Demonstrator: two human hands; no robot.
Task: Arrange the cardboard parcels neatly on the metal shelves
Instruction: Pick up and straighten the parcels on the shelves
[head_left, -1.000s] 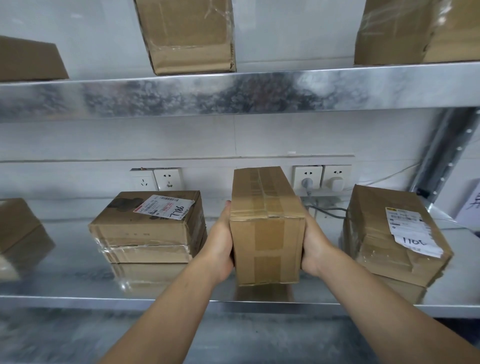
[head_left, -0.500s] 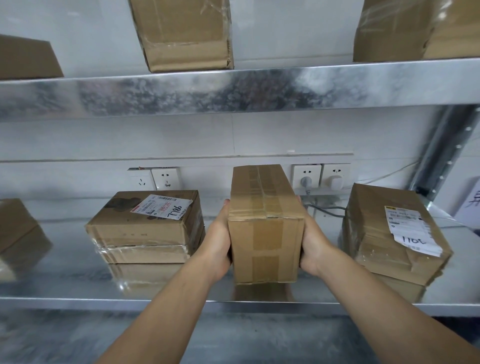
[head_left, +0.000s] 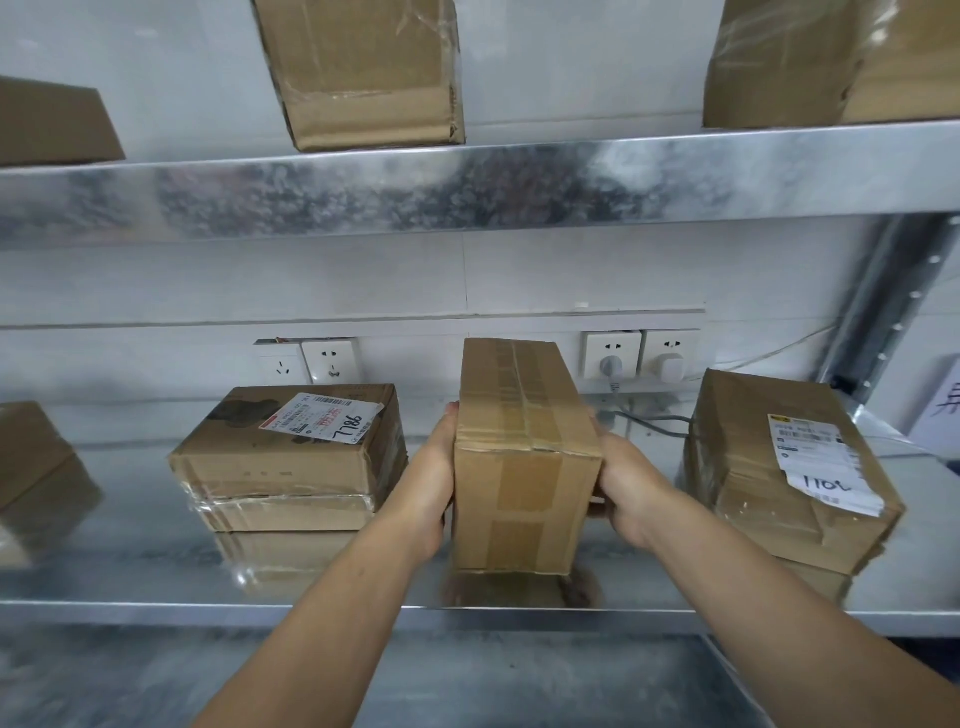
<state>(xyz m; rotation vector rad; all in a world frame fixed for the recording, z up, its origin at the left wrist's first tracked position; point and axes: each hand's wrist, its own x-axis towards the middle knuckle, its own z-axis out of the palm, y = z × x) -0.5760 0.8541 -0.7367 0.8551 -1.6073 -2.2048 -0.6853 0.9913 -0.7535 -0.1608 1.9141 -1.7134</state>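
A tall narrow taped cardboard parcel stands on end on the middle metal shelf, its far end near the wall. My left hand presses flat against its left side and my right hand presses against its right side, fingers lying along the box. To its left sits a flat labelled parcel marked 7786, on top of another box. To its right lies a wrapped parcel with a white label.
Wall sockets with plugs and a grey cable sit behind the parcel. More boxes stand on the upper shelf, among them one above the middle. Another parcel is at the far left. A steel upright rises at the right.
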